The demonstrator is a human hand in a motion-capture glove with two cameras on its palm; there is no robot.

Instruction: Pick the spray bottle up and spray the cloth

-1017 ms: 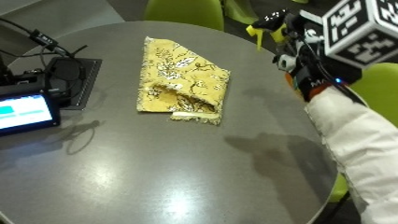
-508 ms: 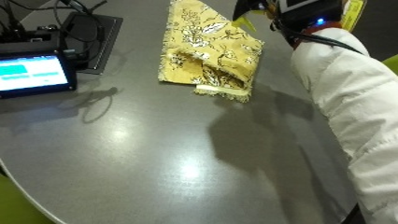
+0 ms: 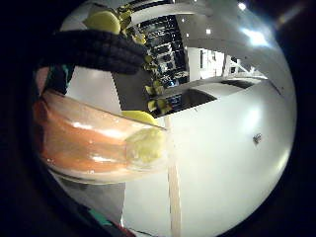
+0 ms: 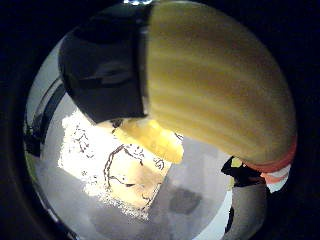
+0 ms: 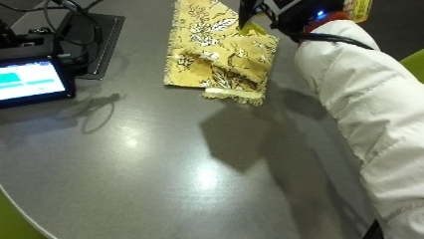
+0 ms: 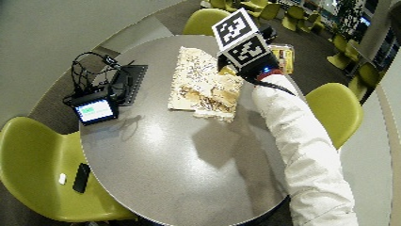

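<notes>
A yellow patterned cloth lies folded on the grey round table, also seen from above. My gloved right hand hangs over the cloth's far right corner. It grips the spray bottle, which has a ribbed yellow head and a translucent orange body. Black gloved fingers curl round the bottle. The yellow nozzle points down at the cloth, a little above it. In the outside view most of the bottle is hidden behind the hand.
A small lit screen and a black pad with cables stand at the table's left. Yellow-green chairs surround the table; a phone lies on one seat.
The outside camera has shifted. My hand with the bottle has come from beside the cloth's right edge to over its far right corner.
</notes>
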